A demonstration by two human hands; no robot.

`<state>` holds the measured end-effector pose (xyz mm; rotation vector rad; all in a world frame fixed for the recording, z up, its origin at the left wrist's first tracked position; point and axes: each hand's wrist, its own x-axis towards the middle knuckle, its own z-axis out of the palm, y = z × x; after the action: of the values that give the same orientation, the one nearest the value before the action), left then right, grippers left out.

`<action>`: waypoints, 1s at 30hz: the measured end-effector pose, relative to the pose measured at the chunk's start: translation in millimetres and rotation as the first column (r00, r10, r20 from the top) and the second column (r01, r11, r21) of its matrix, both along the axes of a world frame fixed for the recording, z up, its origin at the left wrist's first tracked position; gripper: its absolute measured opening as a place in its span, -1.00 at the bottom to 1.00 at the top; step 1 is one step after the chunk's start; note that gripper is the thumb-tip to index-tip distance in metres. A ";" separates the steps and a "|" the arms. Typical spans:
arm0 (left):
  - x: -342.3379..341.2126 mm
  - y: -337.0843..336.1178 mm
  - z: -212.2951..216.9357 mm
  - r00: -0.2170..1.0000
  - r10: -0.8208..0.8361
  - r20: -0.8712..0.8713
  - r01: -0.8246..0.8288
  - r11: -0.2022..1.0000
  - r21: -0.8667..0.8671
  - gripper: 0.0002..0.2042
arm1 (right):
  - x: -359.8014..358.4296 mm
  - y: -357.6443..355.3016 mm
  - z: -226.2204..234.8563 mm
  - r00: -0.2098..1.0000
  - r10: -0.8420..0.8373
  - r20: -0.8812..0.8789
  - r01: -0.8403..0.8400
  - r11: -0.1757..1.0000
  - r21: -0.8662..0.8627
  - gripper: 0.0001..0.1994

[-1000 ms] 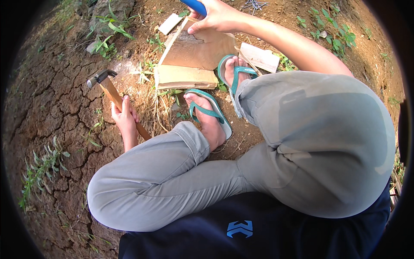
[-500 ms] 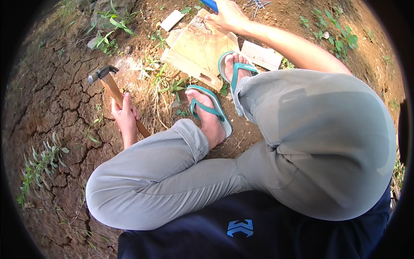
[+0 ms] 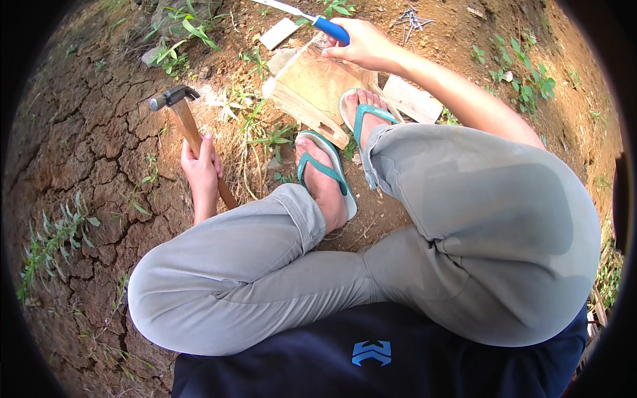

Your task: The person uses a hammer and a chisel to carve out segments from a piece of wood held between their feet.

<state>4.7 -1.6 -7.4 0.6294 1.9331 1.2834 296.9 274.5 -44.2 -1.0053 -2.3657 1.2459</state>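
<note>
While the left hand (image 3: 201, 174) wraps firmly around the wooden handle of the hammer (image 3: 188, 127), its metal head up over cracked soil (image 3: 99, 166), the right hand (image 3: 363, 45) grips the blue-handled tool (image 3: 331, 30), blade pointing left! Below that fist sits the wooden block (image 3: 315, 81), right in front of 2 sandalled feet (image 3: 328, 191); whether the fingers touch it, I can't tell. And look, 2 pale offcuts (image 3: 410, 99) flank the block, with nails (image 3: 413, 22) scattered beyond the right forearm!
</note>
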 end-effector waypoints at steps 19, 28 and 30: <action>2.3 1.3 -0.3 0.999 0.037 0.037 -0.038 0.999 0.030 -0.85 | -50.5 -54.2 18.2 0.989 0.125 -0.073 -0.133 0.984 -0.118 -0.47; 4.2 4.3 -1.1 0.999 0.023 0.041 -0.025 0.998 0.050 -0.86 | -55.9 -68.2 12.8 0.996 -0.009 0.089 0.021 0.991 -0.131 -0.50; 4.3 6.3 -0.6 0.999 0.017 0.046 -0.020 0.997 0.068 -0.86 | -54.6 -66.1 16.5 0.996 -0.007 0.084 0.015 0.995 -0.102 -0.49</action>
<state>8.9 4.6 -8.1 0.6121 1.8690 1.3687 242.3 208.4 -27.6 -1.1214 -2.3753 1.3593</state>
